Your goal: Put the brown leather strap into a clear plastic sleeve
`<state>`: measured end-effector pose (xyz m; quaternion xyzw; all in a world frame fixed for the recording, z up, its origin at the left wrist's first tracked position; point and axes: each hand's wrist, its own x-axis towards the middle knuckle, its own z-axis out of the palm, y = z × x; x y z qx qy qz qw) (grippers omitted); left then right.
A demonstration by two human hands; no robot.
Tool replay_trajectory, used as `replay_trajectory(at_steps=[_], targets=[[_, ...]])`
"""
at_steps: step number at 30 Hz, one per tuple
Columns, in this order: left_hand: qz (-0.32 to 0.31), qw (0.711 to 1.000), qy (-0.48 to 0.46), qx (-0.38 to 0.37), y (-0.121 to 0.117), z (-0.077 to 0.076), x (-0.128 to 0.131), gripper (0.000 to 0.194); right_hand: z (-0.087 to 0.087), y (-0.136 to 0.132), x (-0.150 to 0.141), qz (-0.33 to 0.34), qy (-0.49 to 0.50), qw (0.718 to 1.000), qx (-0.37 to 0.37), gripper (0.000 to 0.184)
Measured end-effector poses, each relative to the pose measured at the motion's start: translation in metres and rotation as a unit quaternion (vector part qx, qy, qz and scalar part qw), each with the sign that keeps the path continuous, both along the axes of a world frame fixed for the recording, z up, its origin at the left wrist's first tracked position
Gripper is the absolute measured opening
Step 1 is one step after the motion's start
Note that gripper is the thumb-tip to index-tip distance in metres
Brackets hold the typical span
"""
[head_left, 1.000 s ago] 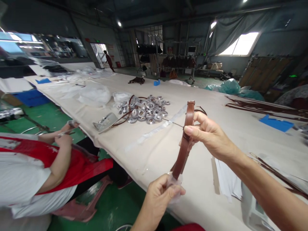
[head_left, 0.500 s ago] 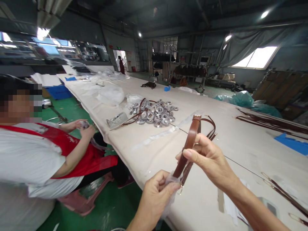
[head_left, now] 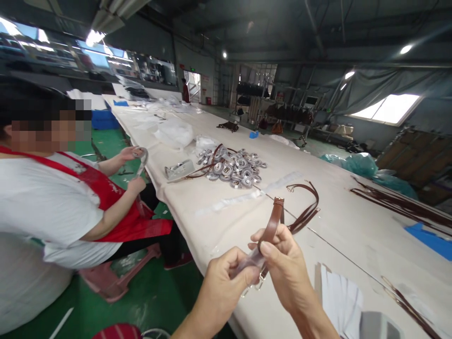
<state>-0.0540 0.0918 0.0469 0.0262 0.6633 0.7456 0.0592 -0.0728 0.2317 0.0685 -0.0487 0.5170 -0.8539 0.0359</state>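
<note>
A brown leather strap (head_left: pixel 271 226) with a metal buckle at its top stands looped between my hands. My left hand (head_left: pixel 226 282) is closed on its lower end, where clear plastic film (head_left: pixel 249 262) wraps the leather. Two metal clasps dangle just below. My right hand (head_left: pixel 282 263) pinches the strap's middle between thumb and fingers. Behind it on the table lies another brown strap (head_left: pixel 306 214), curved, with metal hooks. Farther back is a pile of coiled straps in clear wrap (head_left: pixel 235 167).
A co-worker in a red apron (head_left: pixel 116 207) sits at the left, holding a wrapped strip. Long brown straps (head_left: pixel 399 202) and a blue piece (head_left: pixel 431 240) lie on the right of the table (head_left: pixel 197 207). White strips (head_left: pixel 339 292) are near my right forearm.
My right hand has slid down the strap, closer to my left hand. The strap sits lower, with its lower part now more covered by film. The view has shifted left.
</note>
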Motion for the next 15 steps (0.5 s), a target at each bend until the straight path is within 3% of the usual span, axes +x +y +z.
replay_trajectory(at_steps=[4, 7, 9, 12, 15], targets=[[-0.013, 1.000, 0.001, -0.004, -0.007, 0.001, 0.005, 0.021, -0.007, -0.012, -0.012, 0.008, -0.094, 0.976, -0.196, 0.022], [-0.019, 1.000, -0.006, -0.001, -0.013, -0.002, 0.007, 0.023, -0.001, -0.014, -0.025, 0.006, -0.131, 0.954, -0.268, 0.021], [-0.021, 1.000, -0.019, 0.002, -0.016, -0.007, 0.007, 0.024, 0.009, -0.010, -0.029, 0.010, -0.088, 0.969, -0.231, 0.019], [-0.026, 0.999, -0.025, 0.005, -0.017, -0.012, 0.005, 0.023, 0.026, -0.002, -0.026, 0.022, -0.011, 0.998, -0.066, 0.021], [-0.027, 0.999, -0.024, 0.021, -0.016, -0.013, 0.004, 0.021, 0.038, 0.001, -0.020, 0.040, 0.019, 0.997, 0.057, 0.025]])
